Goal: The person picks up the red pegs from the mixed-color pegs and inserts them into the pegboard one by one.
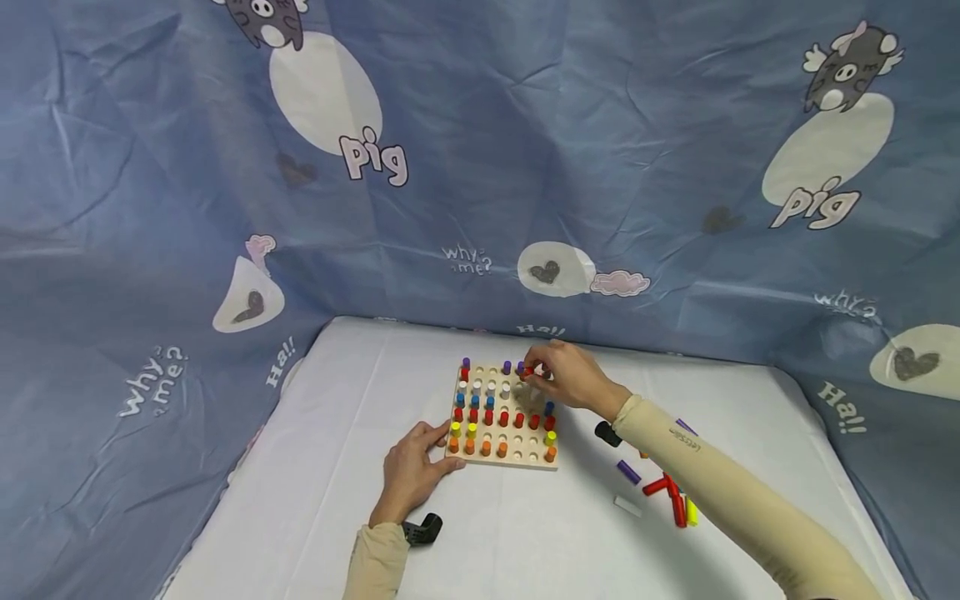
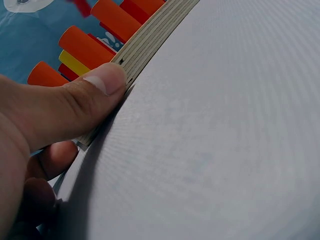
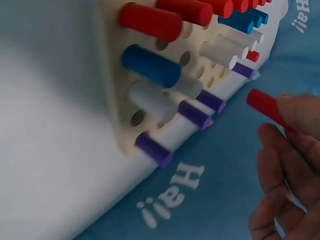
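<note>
Board (image 2: 150,45): bare plywood, layers visible on the edge, matt, unpainted. Pegs (image 3: 152,22): painted, smooth, slight satin sheen. Table cover (image 1: 337,467): white cloth, fine weave, matt. Backdrop (image 1: 525,150): blue printed fabric, creased, matt. Sleeves (image 1: 720,492): beige stretch knit.

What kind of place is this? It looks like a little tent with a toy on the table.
Probably a makeshift recording booth, not a home: a cartoon pig-print cloth walls off a white-covered table. On it stands a wooden pegboard, steadied by the left hand, while the right hand holds a red peg.
</note>
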Demonstrator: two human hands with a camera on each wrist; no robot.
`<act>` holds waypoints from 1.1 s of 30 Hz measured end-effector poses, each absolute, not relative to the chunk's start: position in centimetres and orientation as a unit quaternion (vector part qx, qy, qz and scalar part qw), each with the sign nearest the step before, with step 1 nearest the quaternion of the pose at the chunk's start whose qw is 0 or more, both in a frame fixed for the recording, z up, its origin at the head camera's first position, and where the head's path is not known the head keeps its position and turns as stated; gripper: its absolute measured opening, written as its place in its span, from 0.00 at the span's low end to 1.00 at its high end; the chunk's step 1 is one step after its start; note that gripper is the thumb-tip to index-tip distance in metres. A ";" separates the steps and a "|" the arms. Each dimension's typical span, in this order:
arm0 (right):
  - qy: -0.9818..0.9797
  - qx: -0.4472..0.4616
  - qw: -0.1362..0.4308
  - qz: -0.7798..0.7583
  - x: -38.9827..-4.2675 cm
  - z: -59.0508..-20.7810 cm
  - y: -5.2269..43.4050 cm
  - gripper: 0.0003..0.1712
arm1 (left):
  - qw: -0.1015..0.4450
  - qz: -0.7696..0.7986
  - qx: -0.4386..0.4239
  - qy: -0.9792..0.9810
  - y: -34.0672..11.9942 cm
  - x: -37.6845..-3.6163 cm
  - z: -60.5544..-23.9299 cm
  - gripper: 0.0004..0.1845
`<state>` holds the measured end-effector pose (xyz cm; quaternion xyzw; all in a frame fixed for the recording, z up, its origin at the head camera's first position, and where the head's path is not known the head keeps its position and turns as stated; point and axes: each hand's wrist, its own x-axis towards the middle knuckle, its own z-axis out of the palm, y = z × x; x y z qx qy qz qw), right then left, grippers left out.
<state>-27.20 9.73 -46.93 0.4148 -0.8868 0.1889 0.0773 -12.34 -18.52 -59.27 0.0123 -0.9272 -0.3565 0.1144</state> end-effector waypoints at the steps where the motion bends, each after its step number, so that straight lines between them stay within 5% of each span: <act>1: -0.886 0.416 0.077 0.189 -27.3 -47.0 9.3 0.08 | 0.119 -0.355 0.010 -0.927 -18.5 -12.3 -59.3 0.40; 33: -0.904 0.397 0.039 0.151 -30.0 -48.9 1.6 0.09 | 0.100 -0.364 0.011 -0.926 -18.7 -12.2 -59.0 0.40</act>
